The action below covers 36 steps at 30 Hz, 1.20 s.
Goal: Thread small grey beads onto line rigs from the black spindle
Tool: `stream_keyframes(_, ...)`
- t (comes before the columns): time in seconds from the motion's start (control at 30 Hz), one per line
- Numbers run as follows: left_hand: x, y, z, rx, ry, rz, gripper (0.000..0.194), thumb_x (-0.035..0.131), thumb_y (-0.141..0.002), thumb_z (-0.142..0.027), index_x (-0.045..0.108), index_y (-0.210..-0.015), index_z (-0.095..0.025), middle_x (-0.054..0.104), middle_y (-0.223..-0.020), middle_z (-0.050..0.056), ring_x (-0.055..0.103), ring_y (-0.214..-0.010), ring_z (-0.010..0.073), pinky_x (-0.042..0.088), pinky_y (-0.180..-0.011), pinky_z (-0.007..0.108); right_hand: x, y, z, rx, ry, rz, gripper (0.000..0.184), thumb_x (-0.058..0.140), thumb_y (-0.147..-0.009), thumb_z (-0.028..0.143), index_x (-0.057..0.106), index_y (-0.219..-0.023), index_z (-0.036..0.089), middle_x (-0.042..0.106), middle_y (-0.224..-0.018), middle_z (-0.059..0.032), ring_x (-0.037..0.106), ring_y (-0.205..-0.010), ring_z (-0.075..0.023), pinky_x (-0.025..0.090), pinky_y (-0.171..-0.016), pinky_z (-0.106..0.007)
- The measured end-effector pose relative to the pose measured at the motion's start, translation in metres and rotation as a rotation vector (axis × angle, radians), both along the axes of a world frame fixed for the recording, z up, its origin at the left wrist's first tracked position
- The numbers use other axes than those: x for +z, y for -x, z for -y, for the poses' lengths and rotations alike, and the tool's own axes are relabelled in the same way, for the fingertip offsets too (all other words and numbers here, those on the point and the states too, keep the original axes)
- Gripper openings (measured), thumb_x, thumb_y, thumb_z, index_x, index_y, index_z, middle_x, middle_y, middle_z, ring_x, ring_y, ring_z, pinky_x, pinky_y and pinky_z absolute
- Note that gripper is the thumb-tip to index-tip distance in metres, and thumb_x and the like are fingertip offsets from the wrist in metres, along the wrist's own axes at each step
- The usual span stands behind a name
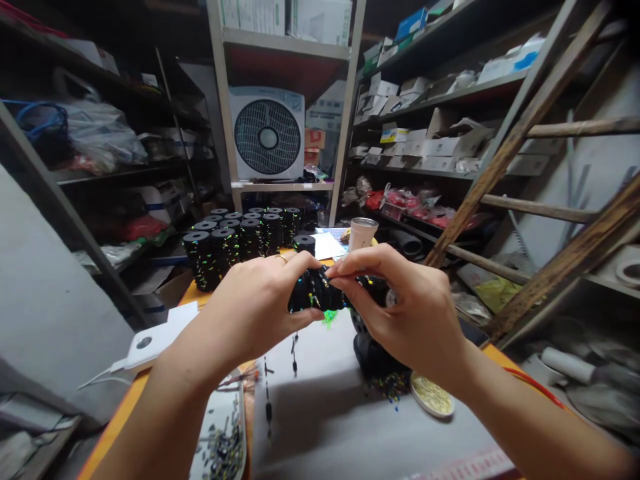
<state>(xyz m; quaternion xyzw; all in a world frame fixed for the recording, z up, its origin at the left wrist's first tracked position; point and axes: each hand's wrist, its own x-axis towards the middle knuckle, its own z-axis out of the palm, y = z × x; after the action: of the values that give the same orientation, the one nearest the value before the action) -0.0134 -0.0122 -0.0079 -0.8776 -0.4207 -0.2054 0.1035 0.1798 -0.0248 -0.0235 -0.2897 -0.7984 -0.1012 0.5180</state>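
Note:
My left hand wraps its thumb and fingers around a black spool lying sideways above the table, wound with dark line and small green, yellow and blue bits. At the spool's right part, my right hand pinches thumb and forefinger together; what is between the tips is too small to make out. Dark strands with small black pieces hang below my left hand. Partly behind my right hand stands a black device. Small yellow and blue bits lie beside it, near a round dish of pale gold pieces.
Several upright black spools crowd the table's back left. A tray of small dark parts lies front left, with a white plugged-in device beyond it. A cup stands behind. Shelves, a box fan and a wooden ladder surround the table.

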Motion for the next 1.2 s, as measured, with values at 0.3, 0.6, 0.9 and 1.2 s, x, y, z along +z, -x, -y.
stream_keyframes(0.3, -0.001, -0.001, -0.001, 0.002, -0.005, -0.003, 0.046, 0.068, -0.080, -0.041, 0.053, -0.119, -0.023, 0.073, -0.102, 0.006, 0.069, -0.090, 0.0284, 0.049, -0.069, 0.037, -0.004, -0.001, -0.001, -0.004, 0.018, 0.023, 0.018, 0.062, -0.083, 0.005, 0.060, -0.090, 0.021, 0.072, -0.083, 0.0015, 0.070, -0.073, -0.0134, 0.054, -0.067, -0.023)
stream_keyframes(0.6, -0.003, 0.001, -0.003, -0.012, -0.041, -0.028, 0.043, 0.068, -0.079, -0.036, 0.055, -0.117, -0.020, 0.070, -0.113, 0.011, 0.067, -0.098, 0.0328, 0.052, -0.077, 0.044, -0.006, -0.006, -0.005, 0.018, 0.017, 0.073, 0.017, 0.060, -0.084, 0.005, 0.059, -0.089, 0.021, 0.073, -0.085, 0.0010, 0.070, -0.072, -0.0126, 0.053, -0.064, -0.021)
stream_keyframes(0.9, -0.005, 0.003, -0.004, -0.025, -0.023, -0.008, 0.044, 0.070, -0.078, -0.037, 0.052, -0.116, -0.023, 0.070, -0.105, 0.006, 0.067, -0.095, 0.0291, 0.051, -0.075, 0.040, -0.017, -0.005, -0.007, 0.038, -0.062, 0.106, 0.022, 0.054, -0.086, 0.003, 0.058, -0.093, 0.024, 0.073, -0.087, -0.0005, 0.070, -0.080, -0.0160, 0.057, -0.077, -0.028)
stream_keyframes(1.2, -0.005, 0.002, -0.003, -0.030, -0.018, 0.001, 0.036, 0.064, -0.081, -0.036, 0.054, -0.112, -0.022, 0.070, -0.099, 0.004, 0.067, -0.091, 0.0273, 0.050, -0.069, 0.037, -0.020, -0.004, -0.009, 0.033, -0.289, 0.282, 0.026, 0.051, -0.083, -0.004, 0.058, -0.095, 0.018, 0.072, -0.085, -0.0062, 0.070, -0.091, -0.0191, 0.059, -0.084, -0.032)
